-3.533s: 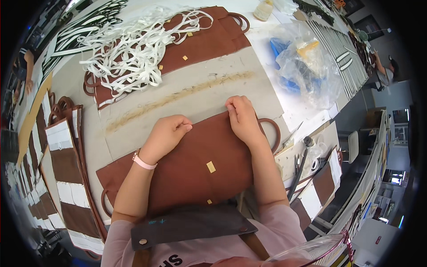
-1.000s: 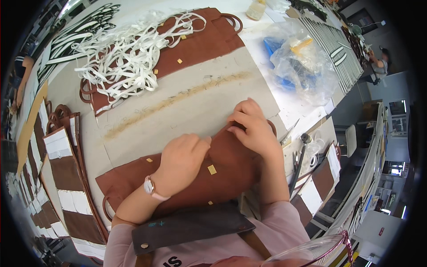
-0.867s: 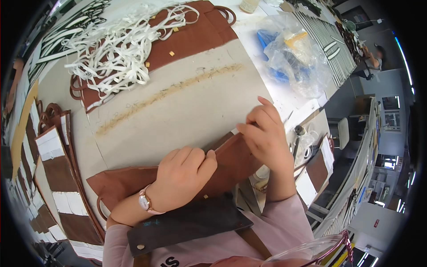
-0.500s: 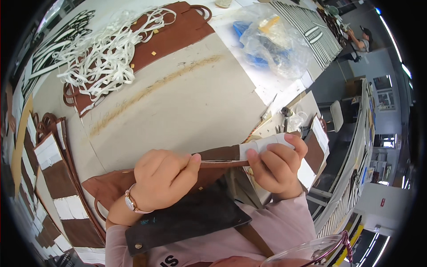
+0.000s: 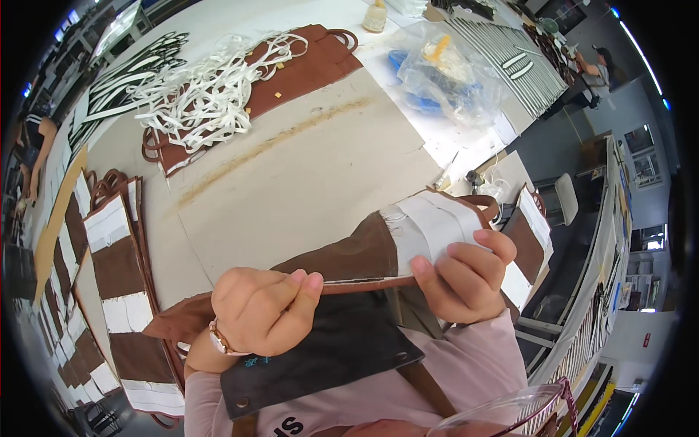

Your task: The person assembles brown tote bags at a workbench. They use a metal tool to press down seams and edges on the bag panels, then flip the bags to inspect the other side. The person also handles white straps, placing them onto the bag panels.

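A long reddish-brown leather bag panel (image 5: 346, 251) lies across my front, its dark brown lining and white backing (image 5: 429, 226) facing up. My left hand (image 5: 266, 309) pinches the panel's near edge between thumb and fingers. Further along that edge, my right hand (image 5: 466, 280) grips beside the white backing, its fingers curled over. A brown loop handle (image 5: 486, 207) sticks out past the panel's right end. The leather face is partly hidden beneath, and the left end droops under my left wrist.
Tangled white strips (image 5: 211, 102) lie on another brown leather panel (image 5: 298, 69) at the far left. Stacked panels (image 5: 127, 269) stand at the left. A clear plastic bag (image 5: 455, 80) and a pen-like tool (image 5: 445, 173) are at the right. Two other people are farther off.
The panel has opened out and lies flatter, showing more lining, white backing and the right handle. Both hands keep hold of its near edge. The view has shifted slightly.
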`<state>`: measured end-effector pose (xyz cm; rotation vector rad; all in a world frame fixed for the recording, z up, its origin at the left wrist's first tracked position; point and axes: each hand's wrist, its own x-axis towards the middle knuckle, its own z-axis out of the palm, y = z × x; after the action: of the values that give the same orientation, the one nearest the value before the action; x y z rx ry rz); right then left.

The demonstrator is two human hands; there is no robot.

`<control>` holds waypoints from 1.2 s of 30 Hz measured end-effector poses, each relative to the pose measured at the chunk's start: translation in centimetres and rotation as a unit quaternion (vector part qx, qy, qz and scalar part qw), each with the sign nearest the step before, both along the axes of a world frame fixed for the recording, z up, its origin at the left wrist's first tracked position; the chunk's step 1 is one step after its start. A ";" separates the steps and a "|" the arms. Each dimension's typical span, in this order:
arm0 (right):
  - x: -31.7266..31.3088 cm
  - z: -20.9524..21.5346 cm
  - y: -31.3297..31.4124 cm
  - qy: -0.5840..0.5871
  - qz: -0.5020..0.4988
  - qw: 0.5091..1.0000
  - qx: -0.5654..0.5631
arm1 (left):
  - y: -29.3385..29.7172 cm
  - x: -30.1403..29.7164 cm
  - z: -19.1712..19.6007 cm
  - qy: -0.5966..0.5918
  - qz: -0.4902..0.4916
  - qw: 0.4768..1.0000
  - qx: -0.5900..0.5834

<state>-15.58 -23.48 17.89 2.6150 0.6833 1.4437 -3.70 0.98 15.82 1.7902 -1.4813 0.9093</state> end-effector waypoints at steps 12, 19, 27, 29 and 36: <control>-2.0 1.0 1.6 -0.013 0.002 1.000 -0.028 | 2.4 -3.3 0.0 0.013 0.008 1.000 -0.018; -1.4 1.6 1.9 -0.019 0.020 1.000 -0.012 | 3.6 -3.3 -0.1 0.032 0.037 0.999 -0.015; -1.3 2.0 1.7 -0.014 -0.002 1.000 -0.028 | 5.0 -3.5 -0.9 0.083 0.060 0.995 -0.020; -1.2 2.1 1.6 -0.015 -0.009 1.000 -0.022 | 5.6 -3.5 -1.0 0.092 0.074 0.993 -0.024; 0.3 2.5 -0.6 -0.002 -0.009 1.000 0.011 | 10.7 -4.2 -1.1 0.378 0.206 0.881 0.197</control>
<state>-15.29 -24.10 20.34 2.6265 0.6458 1.4585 -7.90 11.72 14.70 2.4274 -0.8110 0.0041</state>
